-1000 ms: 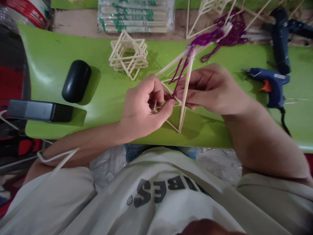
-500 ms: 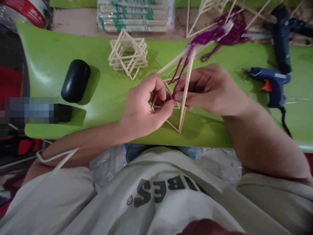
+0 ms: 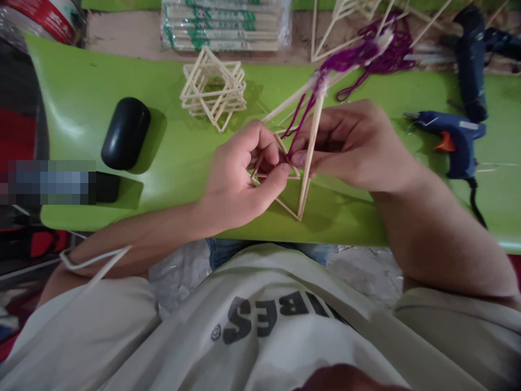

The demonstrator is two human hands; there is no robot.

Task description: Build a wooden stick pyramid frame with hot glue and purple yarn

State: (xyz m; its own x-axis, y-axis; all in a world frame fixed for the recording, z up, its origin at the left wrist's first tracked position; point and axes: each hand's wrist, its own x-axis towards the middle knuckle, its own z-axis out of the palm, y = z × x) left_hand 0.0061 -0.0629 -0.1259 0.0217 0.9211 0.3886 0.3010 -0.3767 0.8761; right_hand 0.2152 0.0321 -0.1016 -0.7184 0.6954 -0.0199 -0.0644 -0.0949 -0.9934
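A wooden stick frame (image 3: 311, 146) stands near the front edge of the green table (image 3: 183, 190), with purple yarn (image 3: 345, 61) wrapped around its upper part. Two strands hang down between my hands. My left hand (image 3: 248, 176) has thumb and index finger closed on a small stick triangle inside the frame. Behind an upright stick, my right hand (image 3: 345, 146) pinches the lower end of the yarn against the same triangle. The fingertips of both hands nearly touch, and the exact knot or contact there is too small to make out.
A star-shaped stick model (image 3: 214, 89) sits behind my left hand. A black rounded object (image 3: 126, 133) lies at the left. Packed chopsticks (image 3: 226, 24) are at the back. A blue glue gun (image 3: 453, 136) and its cord lie at the right.
My right hand's fingers have shifted very slightly at the yarn end. Otherwise both hands keep their places and hold the same things.
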